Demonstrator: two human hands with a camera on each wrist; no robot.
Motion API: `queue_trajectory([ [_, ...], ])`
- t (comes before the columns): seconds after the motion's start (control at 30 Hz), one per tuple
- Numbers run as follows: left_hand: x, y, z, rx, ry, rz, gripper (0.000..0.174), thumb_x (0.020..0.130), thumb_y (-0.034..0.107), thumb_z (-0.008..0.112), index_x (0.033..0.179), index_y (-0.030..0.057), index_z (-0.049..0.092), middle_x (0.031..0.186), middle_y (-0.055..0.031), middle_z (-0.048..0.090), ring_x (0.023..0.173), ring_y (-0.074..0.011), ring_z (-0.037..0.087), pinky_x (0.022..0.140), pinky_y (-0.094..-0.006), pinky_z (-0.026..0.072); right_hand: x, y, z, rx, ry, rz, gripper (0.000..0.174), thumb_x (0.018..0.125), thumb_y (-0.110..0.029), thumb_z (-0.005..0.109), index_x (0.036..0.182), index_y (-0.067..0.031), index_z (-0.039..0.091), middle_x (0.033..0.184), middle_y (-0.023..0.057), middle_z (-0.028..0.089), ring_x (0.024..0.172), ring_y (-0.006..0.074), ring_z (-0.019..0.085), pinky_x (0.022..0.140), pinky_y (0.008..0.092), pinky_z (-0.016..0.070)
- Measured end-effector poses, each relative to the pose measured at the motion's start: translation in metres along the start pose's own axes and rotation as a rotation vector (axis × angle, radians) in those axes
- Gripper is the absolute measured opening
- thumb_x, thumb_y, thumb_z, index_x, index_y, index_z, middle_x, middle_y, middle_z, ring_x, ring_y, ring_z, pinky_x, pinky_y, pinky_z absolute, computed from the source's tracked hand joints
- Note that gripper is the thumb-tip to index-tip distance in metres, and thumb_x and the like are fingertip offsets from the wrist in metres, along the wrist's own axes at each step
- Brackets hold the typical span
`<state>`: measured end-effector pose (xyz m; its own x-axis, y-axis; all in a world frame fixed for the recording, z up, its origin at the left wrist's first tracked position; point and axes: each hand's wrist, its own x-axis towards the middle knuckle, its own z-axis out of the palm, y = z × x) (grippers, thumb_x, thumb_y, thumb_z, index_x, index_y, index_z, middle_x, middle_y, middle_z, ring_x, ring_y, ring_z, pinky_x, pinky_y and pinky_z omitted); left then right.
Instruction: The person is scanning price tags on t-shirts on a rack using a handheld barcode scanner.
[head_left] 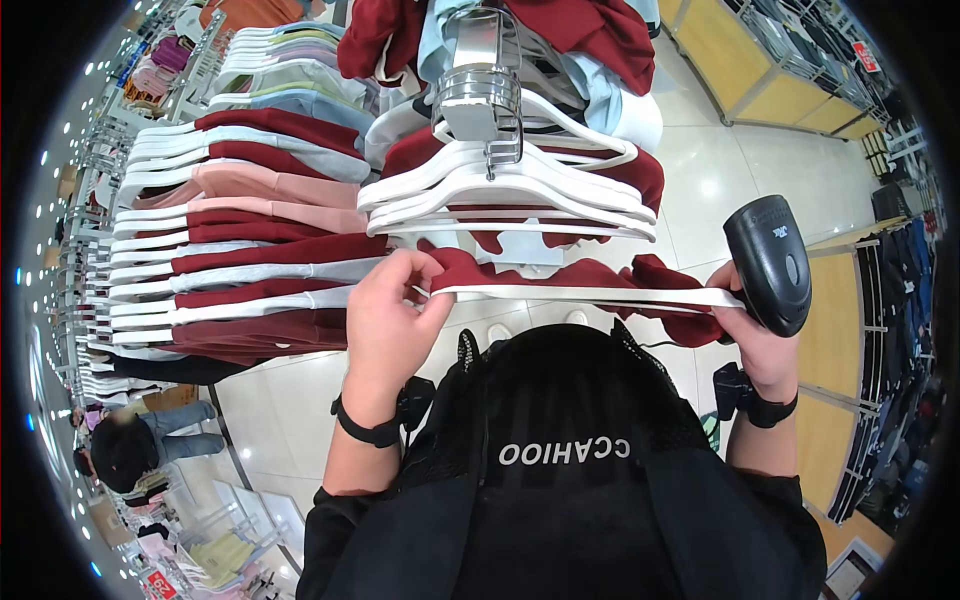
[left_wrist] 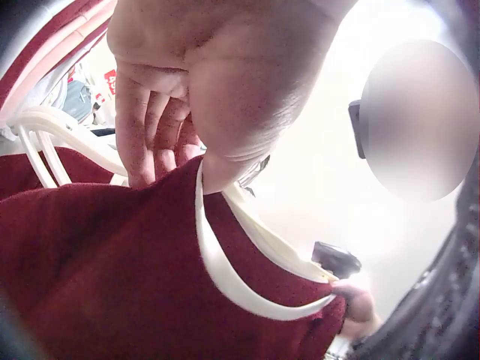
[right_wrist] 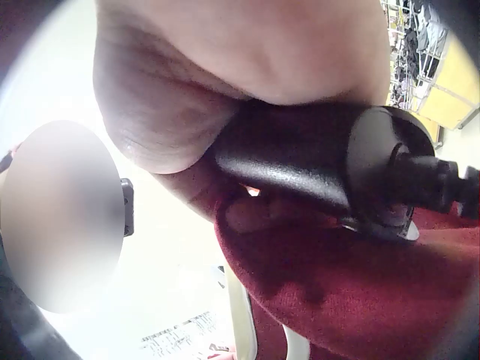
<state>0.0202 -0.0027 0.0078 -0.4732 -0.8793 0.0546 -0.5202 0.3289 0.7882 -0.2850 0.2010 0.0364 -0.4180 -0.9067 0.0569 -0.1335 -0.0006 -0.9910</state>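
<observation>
1. Head view: the left hand [head_left: 385,310] pinches 1 end of a white hanger [head_left: 580,295] that carries a dark red garment [head_left: 590,272], with its fingers curled close together over the fabric. The right hand [head_left: 755,335] grips the other end along with a black scanner [head_left: 770,262]. The hanger lies level between the 2 hands, just below a crowded rack [head_left: 500,185].
2. Left wrist view: the left hand's [left_wrist: 210,82] curled fingers [left_wrist: 139,127] and thumb clamp the garment [left_wrist: 97,277] against the hanger [left_wrist: 217,270].
3. Right wrist view: the right hand's [right_wrist: 225,82] palm wraps the scanner [right_wrist: 315,161]. The garment [right_wrist: 360,285] is bunched beneath it, and I cannot tell how the fingertips lie.
</observation>
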Motion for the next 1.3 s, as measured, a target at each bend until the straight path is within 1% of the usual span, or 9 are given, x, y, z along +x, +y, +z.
queue_trajectory([
  [0.23,-0.006,-0.014,-0.005,-0.480,-0.265,-0.260,0.009,0.091,0.001,0.063,0.098,-0.0015,0.068,0.095,-0.0034,0.072,0.073,-0.0064,0.061,0.068,-0.0222,0.0489,-0.009,0.010,0.010,0.030,-0.112,0.094,0.037,0.082,0.005,0.072,0.117,0.0017,0.061,0.103,0.0088,0.069,0.094,0.0156,0.066,0.083,0.0304,0.0531],
  [0.33,-0.007,-0.026,0.001,-1.087,-0.379,-0.259,0.017,0.098,0.005,0.053,0.106,-0.0036,0.064,0.095,-0.0026,0.068,0.079,-0.0043,0.057,0.069,-0.0184,0.0429,-0.006,0.017,0.020,-0.042,-0.103,0.162,0.038,0.081,0.004,0.074,0.116,-0.0006,0.062,0.102,0.0059,0.070,0.093,0.0128,0.065,0.083,0.0291,0.0527],
  [0.47,-0.006,-0.053,-0.004,-1.473,-0.539,-0.300,0.022,0.097,0.007,0.047,0.109,-0.0072,0.060,0.096,-0.0085,0.068,0.084,-0.0119,0.062,0.077,-0.0264,0.0489,-0.005,0.034,0.024,0.002,0.009,0.201,0.031,0.082,0.003,0.073,0.111,-0.0006,0.064,0.098,0.0043,0.069,0.088,0.0118,0.064,0.079,0.0282,0.0523],
  [0.63,-0.010,-0.053,-0.011,-1.603,-0.420,-0.385,0.032,0.096,0.013,0.046,0.117,-0.0092,0.058,0.116,-0.0214,0.066,0.107,-0.0299,0.065,0.100,-0.0416,0.0479,0.001,0.042,0.026,0.059,0.131,0.134,0.021,0.084,0.002,0.069,0.105,0.0005,0.065,0.095,0.0046,0.067,0.085,0.0112,0.061,0.076,0.0271,0.0499],
  [0.87,-0.020,-0.057,-0.012,-1.519,-0.428,-0.275,0.035,0.098,0.015,0.049,0.120,-0.0107,0.057,0.117,-0.0221,0.066,0.107,-0.0303,0.065,0.099,-0.0409,0.0483,-0.001,0.037,0.034,0.102,-0.123,0.283,0.035,0.081,0.000,0.074,0.114,-0.0019,0.063,0.099,0.0036,0.068,0.090,0.0117,0.062,0.081,0.0295,0.0511],
  [0.93,-0.023,-0.044,-0.017,-1.399,-0.383,-0.257,0.027,0.099,0.010,0.049,0.115,-0.0091,0.060,0.109,-0.0148,0.069,0.099,-0.0185,0.065,0.090,-0.0319,0.0488,0.001,0.033,0.039,-0.021,-0.204,0.246,0.041,0.079,-0.004,0.079,0.117,-0.0023,0.061,0.100,0.0034,0.069,0.090,0.0112,0.062,0.081,0.0288,0.0506],
  [1.07,-0.030,-0.027,-0.026,-1.156,-0.434,-0.170,0.022,0.099,0.010,0.053,0.110,-0.0052,0.065,0.101,-0.0074,0.069,0.091,-0.0120,0.061,0.083,-0.0276,0.0468,0.015,0.021,0.041,-0.217,-0.307,0.117,0.038,0.078,-0.008,0.081,0.111,-0.0007,0.064,0.097,0.0073,0.070,0.087,0.0113,0.062,0.081,0.0288,0.0507],
  [1.2,-0.032,-0.013,-0.019,-0.864,-0.373,-0.106,0.016,0.098,0.008,0.057,0.102,-0.0032,0.068,0.095,-0.0021,0.065,0.086,-0.0096,0.055,0.079,-0.0255,0.0427,0.030,0.032,0.047,-0.186,-0.039,-0.001,0.032,0.081,-0.008,0.080,0.109,-0.0007,0.065,0.096,0.0072,0.070,0.086,0.0132,0.063,0.081,0.0296,0.0513],
  [1.3,-0.030,-0.013,-0.014,-0.656,-0.384,0.087,0.014,0.096,0.007,0.059,0.097,-0.0018,0.069,0.097,-0.0047,0.060,0.089,-0.0130,0.054,0.082,-0.0274,0.0421,0.044,0.022,0.054,-0.220,-0.087,-0.011,0.041,0.081,-0.007,0.079,0.117,-0.0011,0.062,0.103,0.0089,0.069,0.093,0.0160,0.063,0.087,0.0310,0.0500],
])
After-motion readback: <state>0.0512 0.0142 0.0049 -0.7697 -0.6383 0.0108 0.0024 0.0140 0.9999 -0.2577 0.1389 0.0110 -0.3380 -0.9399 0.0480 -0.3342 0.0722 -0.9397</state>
